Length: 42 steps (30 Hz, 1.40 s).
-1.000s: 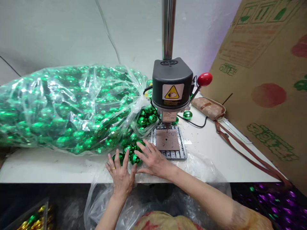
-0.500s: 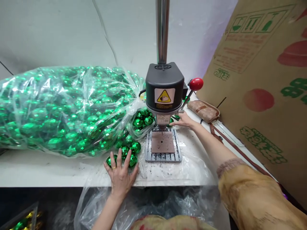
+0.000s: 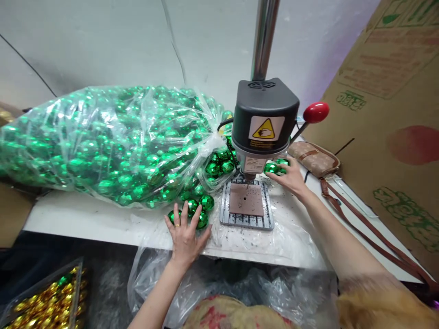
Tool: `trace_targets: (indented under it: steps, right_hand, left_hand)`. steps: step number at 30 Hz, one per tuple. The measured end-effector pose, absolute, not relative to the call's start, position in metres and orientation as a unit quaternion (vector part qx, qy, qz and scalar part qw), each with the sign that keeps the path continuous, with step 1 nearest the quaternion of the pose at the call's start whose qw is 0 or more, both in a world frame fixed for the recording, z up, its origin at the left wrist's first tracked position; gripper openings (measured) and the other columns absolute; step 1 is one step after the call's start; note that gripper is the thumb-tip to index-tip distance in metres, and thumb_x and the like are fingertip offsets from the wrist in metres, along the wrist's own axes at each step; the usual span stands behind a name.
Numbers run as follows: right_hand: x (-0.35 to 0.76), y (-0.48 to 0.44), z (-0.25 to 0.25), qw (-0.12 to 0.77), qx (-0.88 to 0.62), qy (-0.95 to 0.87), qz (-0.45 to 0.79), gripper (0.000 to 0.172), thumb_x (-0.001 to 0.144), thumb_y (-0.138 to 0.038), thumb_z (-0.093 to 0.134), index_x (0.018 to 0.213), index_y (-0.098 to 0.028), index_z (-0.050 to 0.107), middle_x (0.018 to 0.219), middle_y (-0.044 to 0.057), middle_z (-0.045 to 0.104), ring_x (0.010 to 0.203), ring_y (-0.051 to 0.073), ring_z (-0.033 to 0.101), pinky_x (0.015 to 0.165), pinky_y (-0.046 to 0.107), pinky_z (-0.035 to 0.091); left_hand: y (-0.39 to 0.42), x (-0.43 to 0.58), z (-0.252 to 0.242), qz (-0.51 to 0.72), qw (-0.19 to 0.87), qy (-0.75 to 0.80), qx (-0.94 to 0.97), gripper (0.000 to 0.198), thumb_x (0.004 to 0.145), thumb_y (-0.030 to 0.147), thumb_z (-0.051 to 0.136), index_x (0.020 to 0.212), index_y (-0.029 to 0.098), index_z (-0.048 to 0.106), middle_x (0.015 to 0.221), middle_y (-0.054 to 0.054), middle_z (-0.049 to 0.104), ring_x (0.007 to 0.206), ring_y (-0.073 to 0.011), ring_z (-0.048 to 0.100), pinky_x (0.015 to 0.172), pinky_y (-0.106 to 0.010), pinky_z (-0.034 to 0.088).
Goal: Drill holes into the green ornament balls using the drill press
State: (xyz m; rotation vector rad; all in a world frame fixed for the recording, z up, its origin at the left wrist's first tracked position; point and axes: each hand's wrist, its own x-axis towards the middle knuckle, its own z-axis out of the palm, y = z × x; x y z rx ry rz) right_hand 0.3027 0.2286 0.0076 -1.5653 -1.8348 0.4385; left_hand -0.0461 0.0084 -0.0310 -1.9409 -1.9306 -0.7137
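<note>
In the head view, the person's left hand (image 3: 185,237) is palm down with its fingers spread wide. Its fingertips rest against a small cluster of shiny green balls (image 3: 206,202) on the table (image 3: 103,224), just ahead of it; it grips none of them. A big clear bag (image 3: 113,146) full of similar balls lies beyond and to the left of this hand.

The right hand (image 3: 291,178) is partly curled, thumb and fingers around two more green balls (image 3: 270,168) at its left; whether it grips them firmly, one cannot tell. Close by on that same side stands a drill press (image 3: 265,114), its red knob (image 3: 316,112) up beyond the hand. Between the two hands lies the drill's metal base (image 3: 224,212), carrying a brown square plate (image 3: 252,208) with a dark hole.

A patterned purse (image 3: 315,157) sits just beyond the right hand, and a cardboard box (image 3: 394,91) rises farther to its right. Below and left of the left hand is a container of gold balls (image 3: 44,297).
</note>
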Motion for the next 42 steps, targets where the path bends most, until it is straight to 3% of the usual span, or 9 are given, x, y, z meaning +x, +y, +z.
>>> trace_targets:
  steps: [5, 9, 12, 15, 21, 26, 32, 37, 42]
  right_hand:
    - [0.292, 0.113, 0.037, 0.334, -0.423, -0.800, 0.263, 0.056, 0.072, -0.063, 0.077, 0.115, -0.030, 0.069, 0.153, 0.006, 0.044, 0.139, 0.028, 0.052, 0.112, 0.049, 0.053]
    - [0.222, 0.056, 0.037, 0.306, -0.246, -0.893, 0.221, 0.057, 0.076, -0.049, 0.078, 0.126, -0.026, 0.063, 0.157, 0.012, 0.038, 0.150, 0.031, 0.039, 0.123, 0.054, 0.042]
    - [0.170, 0.058, 0.024, 0.228, -0.249, -0.926, 0.171, 0.056, 0.078, -0.042, 0.076, 0.128, -0.020, 0.062, 0.161, 0.015, 0.033, 0.158, 0.039, 0.019, 0.126, 0.062, 0.035]
    - [0.141, 0.075, 0.011, 0.204, -0.273, -0.926, 0.161, 0.061, 0.074, -0.031, 0.078, 0.131, -0.015, 0.060, 0.166, 0.020, 0.024, 0.159, 0.046, 0.012, 0.123, 0.067, 0.036]
    - [0.130, 0.079, 0.002, 0.200, -0.293, -0.924, 0.142, 0.070, 0.078, -0.026, 0.074, 0.144, -0.019, 0.051, 0.172, 0.016, 0.015, 0.160, 0.047, 0.003, 0.123, 0.069, 0.033]
    - [0.141, 0.070, 0.004, 0.213, -0.314, -0.916, 0.128, 0.083, 0.082, -0.028, 0.072, 0.156, -0.026, 0.033, 0.170, 0.016, 0.018, 0.158, 0.038, 0.026, 0.120, 0.060, 0.045]
    - [0.139, 0.063, -0.007, 0.238, -0.353, -0.900, 0.093, 0.048, 0.095, -0.019, 0.049, 0.142, -0.024, 0.052, 0.154, 0.016, 0.046, 0.132, 0.028, 0.057, 0.108, 0.049, 0.057]
    - [0.118, 0.064, -0.023, 0.253, -0.369, -0.893, 0.055, 0.051, 0.093, -0.011, 0.045, 0.136, -0.033, 0.060, 0.147, 0.013, 0.055, 0.110, 0.028, 0.062, 0.092, 0.053, 0.062]
    - [0.124, 0.058, -0.024, 0.317, -0.354, -0.880, 0.027, 0.052, 0.092, -0.014, 0.052, 0.142, -0.026, 0.056, 0.153, 0.017, 0.048, 0.128, 0.030, 0.058, 0.102, 0.050, 0.060]
  left_hand:
    - [0.004, -0.052, -0.034, -0.238, 0.143, -0.678, -0.681, 0.058, 0.092, 0.042, 0.066, 0.147, 0.026, 0.056, 0.161, -0.017, 0.043, 0.157, -0.0427, 0.023, 0.124, -0.071, 0.009]
    - [0.001, -0.058, -0.032, -0.239, 0.126, -0.678, -0.683, 0.055, 0.095, 0.040, 0.063, 0.147, 0.027, 0.055, 0.163, -0.016, 0.041, 0.158, -0.0403, 0.022, 0.125, -0.070, 0.007]
    - [-0.003, -0.061, -0.032, -0.245, 0.106, -0.670, -0.692, 0.050, 0.099, 0.031, 0.053, 0.149, 0.027, 0.053, 0.164, -0.013, 0.040, 0.160, -0.0370, 0.019, 0.126, -0.068, 0.007]
    - [-0.006, -0.062, -0.034, -0.258, 0.101, -0.666, -0.693, 0.051, 0.100, 0.025, 0.044, 0.150, 0.027, 0.052, 0.164, -0.012, 0.040, 0.161, -0.0359, 0.016, 0.126, -0.067, 0.007]
    - [-0.004, -0.060, -0.037, -0.265, 0.130, -0.673, -0.678, 0.055, 0.093, 0.043, 0.063, 0.145, 0.024, 0.058, 0.160, -0.017, 0.044, 0.157, -0.0409, 0.024, 0.125, -0.068, 0.006]
    - [-0.006, -0.063, -0.037, -0.281, 0.135, -0.681, -0.663, 0.056, 0.089, 0.047, 0.069, 0.140, 0.025, 0.062, 0.157, -0.016, 0.049, 0.157, -0.0405, 0.026, 0.125, -0.067, 0.011]
    - [-0.013, -0.066, -0.040, -0.286, 0.141, -0.664, -0.676, 0.052, 0.085, 0.049, 0.073, 0.132, 0.028, 0.068, 0.156, -0.015, 0.050, 0.156, -0.0416, 0.027, 0.125, -0.067, 0.013]
    - [-0.009, -0.078, -0.035, -0.299, 0.123, -0.686, -0.651, 0.053, 0.088, 0.047, 0.071, 0.137, 0.026, 0.065, 0.155, -0.015, 0.050, 0.156, -0.0422, 0.026, 0.123, -0.066, 0.020]
    - [-0.013, -0.081, -0.034, -0.257, 0.108, -0.683, -0.675, 0.061, 0.089, 0.046, 0.068, 0.146, 0.026, 0.057, 0.161, -0.017, 0.042, 0.158, -0.0437, 0.018, 0.124, -0.068, 0.016]
